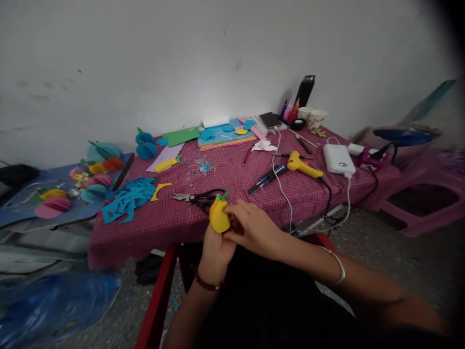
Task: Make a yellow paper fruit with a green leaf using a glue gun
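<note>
A yellow paper fruit (220, 216) with green paper leaves at its top is held over the table's front edge. My left hand (217, 248) is closed on it from below, its fingers mostly hidden behind the paper. The fingers of my right hand (250, 225) pinch the fruit's right side. Just behind the fruit, black-handled scissors (198, 197) lie on the red checked tablecloth (225, 169). To their left are a curved yellow paper scrap (160, 190) and a heap of blue paper scraps (132, 198).
A yellow hot glue gun (304, 166), a white power bank (338, 159) and cables lie to the right. Coloured paper sheets (218, 138) and a phone (270, 119) are at the back. Finished paper fruits (103, 151) rest on the left-hand blue surface. A pink stool (425, 189) stands right.
</note>
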A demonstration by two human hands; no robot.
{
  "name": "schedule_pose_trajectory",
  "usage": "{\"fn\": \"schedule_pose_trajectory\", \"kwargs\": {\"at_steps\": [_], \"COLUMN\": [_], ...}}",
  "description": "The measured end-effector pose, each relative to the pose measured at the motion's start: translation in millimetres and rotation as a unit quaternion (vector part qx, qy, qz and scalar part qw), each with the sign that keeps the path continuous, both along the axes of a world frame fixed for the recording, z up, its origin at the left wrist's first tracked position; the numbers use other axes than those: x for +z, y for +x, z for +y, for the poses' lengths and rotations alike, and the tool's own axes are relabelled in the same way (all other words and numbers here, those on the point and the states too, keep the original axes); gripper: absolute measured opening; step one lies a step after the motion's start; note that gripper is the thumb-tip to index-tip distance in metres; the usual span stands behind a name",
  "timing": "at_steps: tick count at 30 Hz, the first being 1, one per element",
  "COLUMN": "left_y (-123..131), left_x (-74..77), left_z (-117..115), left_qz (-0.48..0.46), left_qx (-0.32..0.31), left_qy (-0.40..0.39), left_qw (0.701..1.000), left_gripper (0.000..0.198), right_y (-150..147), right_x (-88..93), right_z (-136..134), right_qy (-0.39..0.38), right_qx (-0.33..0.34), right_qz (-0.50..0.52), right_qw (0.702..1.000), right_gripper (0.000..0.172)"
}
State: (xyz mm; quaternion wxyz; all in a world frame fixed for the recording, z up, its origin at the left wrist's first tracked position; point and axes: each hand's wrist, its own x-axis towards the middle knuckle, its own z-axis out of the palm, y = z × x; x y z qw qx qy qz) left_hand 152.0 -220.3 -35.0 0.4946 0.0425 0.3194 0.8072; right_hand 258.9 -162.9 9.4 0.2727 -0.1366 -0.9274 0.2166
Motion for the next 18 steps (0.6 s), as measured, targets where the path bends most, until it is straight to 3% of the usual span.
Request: {"fn": "schedule_pose_trajectory", "kwargs": {"at_steps": [4,12,18], "left_y": [1.8,4.3,9.9], "left_x": [3.2,12.9,19.8], "left_z": [1.6,1.1,1.8], "left_qz": [-0.020,-0.045,-0.068], "left_qx": [-0.005,-0.008,0.009], "left_qy": [-0.016,-0.037,-0.046], "left_qw": [1.000,0.998,0.997], "left_gripper": [0.013,0.019,0.018], "right_y": [-1.0,-0.3,1.1], "right_x": [3.6,8.6,6.3], "right_z": [5.0,12.2,11.5], "right_qy": [0.032,0.063,0.104], "right_qx": [-0.003,0.023,0.052], "right_qz": [-0.016,-0.053,-0.008], "right_qw": [0.999,0.996,0.993], "right_gripper": [0.041,0.028,0.049]}}
